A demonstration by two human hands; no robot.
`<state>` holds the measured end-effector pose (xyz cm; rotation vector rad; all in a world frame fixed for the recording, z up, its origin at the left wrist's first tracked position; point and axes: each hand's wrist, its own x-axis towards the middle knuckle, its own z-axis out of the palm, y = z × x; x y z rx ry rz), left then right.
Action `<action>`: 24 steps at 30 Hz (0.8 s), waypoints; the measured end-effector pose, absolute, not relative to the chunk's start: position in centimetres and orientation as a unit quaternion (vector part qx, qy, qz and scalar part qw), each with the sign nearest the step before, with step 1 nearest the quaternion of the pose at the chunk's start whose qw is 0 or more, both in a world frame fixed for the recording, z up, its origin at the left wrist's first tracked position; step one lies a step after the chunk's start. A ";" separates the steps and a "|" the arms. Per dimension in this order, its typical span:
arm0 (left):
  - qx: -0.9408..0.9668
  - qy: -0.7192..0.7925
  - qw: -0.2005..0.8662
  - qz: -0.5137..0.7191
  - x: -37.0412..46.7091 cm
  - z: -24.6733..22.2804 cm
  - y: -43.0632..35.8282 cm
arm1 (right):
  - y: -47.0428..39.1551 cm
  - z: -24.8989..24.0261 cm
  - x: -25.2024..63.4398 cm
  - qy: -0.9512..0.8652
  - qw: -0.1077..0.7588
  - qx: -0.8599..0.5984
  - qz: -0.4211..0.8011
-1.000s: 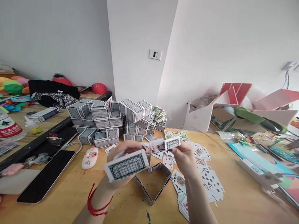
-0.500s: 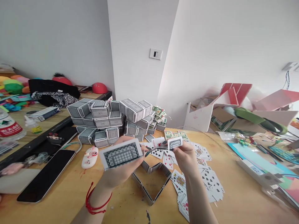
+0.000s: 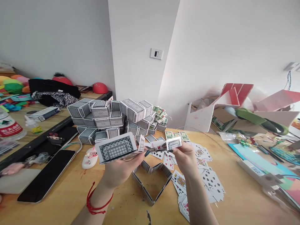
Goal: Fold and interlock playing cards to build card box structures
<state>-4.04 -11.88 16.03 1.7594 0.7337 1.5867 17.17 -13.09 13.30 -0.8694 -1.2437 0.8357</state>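
Observation:
My left hand [image 3: 125, 168] is closed on a folded playing card [image 3: 117, 148], its dark patterned back turned toward me. Beside its thumb a narrow flap with red marks stands up. My right hand [image 3: 187, 157] pinches a second folded card [image 3: 173, 143], smaller in view, with the same back pattern. A thin dark strip runs between the two hands; whether it links the cards I cannot tell. Below them a heart-shaped frame of folded cards [image 3: 145, 191] stands on the table. Loose face-up playing cards [image 3: 212, 181] spread around and behind my right forearm.
Stacked blocks of grey-backed cards [image 3: 100, 120] stand at the back, with green-backed cards [image 3: 177, 136] to their right. A white mouse [image 3: 89, 158] and a phone [image 3: 48, 176] lie at left. A power strip [image 3: 260, 175] and a white box [image 3: 199, 117] are at right.
The card in my left hand has tilted and moved slightly up and left, and a narrow flap now shows beside it. My right hand's card has shifted a little left.

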 end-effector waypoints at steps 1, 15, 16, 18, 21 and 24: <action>0.675 0.282 0.327 0.598 -4.2 15.8 -11.8 | -13.1 13.3 17.2 -0.546 0.648 -0.384 0.366; 0.708 0.171 0.369 0.578 -4.6 18.1 -12.4 | -13.4 13.4 17.1 -0.541 0.665 -0.387 0.339; 0.709 0.164 0.361 0.583 -4.6 18.2 -12.3 | -13.4 13.4 17.1 -0.544 0.665 -0.387 0.335; 0.712 0.161 0.354 0.585 -4.6 18.3 -12.3 | -13.4 13.5 17.1 -0.549 0.665 -0.385 0.329; 0.716 0.170 0.344 0.584 -4.6 18.3 -12.3 | -13.5 13.6 17.0 -0.551 0.667 -0.380 0.326; 0.715 0.168 0.344 0.585 -4.5 18.3 -12.3 | -13.6 13.8 16.9 -0.554 0.669 -0.372 0.327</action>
